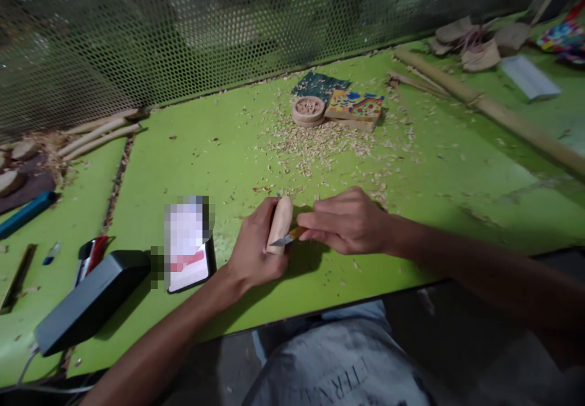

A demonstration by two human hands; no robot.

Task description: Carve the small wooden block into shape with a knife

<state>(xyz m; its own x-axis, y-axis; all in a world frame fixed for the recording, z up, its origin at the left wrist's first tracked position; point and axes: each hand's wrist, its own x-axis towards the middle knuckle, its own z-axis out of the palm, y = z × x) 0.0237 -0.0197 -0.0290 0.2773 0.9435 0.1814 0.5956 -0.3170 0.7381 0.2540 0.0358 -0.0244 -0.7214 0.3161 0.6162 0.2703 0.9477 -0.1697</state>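
Green table (192, 165) with shavings (315, 147), left hand (253, 244) gripping wood (281, 216), right hand (351, 222) gripping knife (287, 238), mesh (219, 34) (perhaps metal) behind

Clearances over the bench (183, 144). Free room: between the phone (187, 253) and the back edge; between the right forearm (448, 247) and the bamboo pole (512, 122). Obstacles: perforated screen (205, 40) along the back edge; dark box (91, 302) near the front edge; knife blade (282, 241) between left hand (256, 238) and right hand (350, 220).
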